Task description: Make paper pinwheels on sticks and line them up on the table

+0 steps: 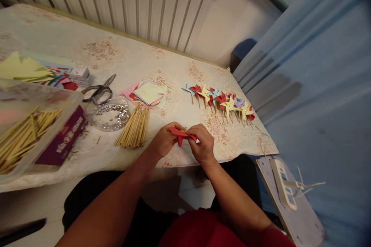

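Both hands meet over the table's front edge on a folded red paper piece [180, 134]. My left hand [164, 141] pinches its left side. My right hand [202, 145] pinches its right side, fingers curled. A tip of a wooden stick [184, 128] shows just behind the paper. A bundle of wooden sticks [135, 127] lies to the left of my hands. A stack of coloured paper squares [148, 94] lies beyond it. A row of finished paper pinwheels [222, 102] on sticks lies to the right.
Scissors [98, 90] and a clear round dish of small beads [109, 114] sit left of the sticks. A clear plastic box [34, 131] with more sticks stands at far left, coloured paper [26, 70] behind it. A power strip [284, 185] rests on a board at lower right.
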Tool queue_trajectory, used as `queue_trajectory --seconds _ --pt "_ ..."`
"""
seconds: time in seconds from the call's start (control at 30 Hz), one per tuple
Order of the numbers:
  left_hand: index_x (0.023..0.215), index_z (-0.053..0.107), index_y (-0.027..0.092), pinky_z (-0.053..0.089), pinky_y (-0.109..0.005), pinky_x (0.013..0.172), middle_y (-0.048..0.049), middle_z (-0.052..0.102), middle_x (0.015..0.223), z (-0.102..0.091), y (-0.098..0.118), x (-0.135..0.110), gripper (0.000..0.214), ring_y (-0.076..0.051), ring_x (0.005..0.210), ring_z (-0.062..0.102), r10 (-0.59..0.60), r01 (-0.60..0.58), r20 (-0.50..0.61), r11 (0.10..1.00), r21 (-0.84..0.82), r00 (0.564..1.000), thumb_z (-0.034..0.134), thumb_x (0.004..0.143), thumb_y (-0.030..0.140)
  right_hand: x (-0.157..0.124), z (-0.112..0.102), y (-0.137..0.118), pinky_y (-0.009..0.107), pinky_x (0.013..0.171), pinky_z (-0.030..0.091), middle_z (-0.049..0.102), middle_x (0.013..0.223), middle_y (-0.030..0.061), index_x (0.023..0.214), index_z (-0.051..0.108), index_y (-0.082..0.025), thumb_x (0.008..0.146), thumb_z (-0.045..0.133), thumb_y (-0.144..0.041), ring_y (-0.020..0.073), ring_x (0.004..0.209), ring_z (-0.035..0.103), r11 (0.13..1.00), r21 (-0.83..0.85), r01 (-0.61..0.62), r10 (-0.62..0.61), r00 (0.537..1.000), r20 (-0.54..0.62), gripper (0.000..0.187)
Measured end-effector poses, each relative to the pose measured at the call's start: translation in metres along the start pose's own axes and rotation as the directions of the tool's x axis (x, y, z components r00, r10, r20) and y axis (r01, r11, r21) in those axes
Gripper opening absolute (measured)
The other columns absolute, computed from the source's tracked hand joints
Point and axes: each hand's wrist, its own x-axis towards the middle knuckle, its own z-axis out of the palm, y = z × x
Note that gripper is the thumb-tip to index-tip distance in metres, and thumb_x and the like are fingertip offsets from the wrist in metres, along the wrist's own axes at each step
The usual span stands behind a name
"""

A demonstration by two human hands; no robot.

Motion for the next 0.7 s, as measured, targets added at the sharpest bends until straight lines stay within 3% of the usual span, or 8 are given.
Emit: queue_trajectory --seconds 0.7 --pt "0.075 0.060 0.014 0.039 -0.023 0.051 0.0016 0.058 0.059 -0.0061 -0.0060 0.0037 0.017 -0.009 0.052 0.051 0.026 -0.032 0.067 0.996 0.079 0.997 0.072 0.063 0.015 -0.0009 -0.0001 0.0001 0.034 0.070 0.048 0.063 0.079 0.0037 0.086 0.062 -0.022 0.086 0.053 -0.011 0.0177 0.076 0.058 1.000 -0.025 0.013 -0.013 1.000 -0.013 0.014"
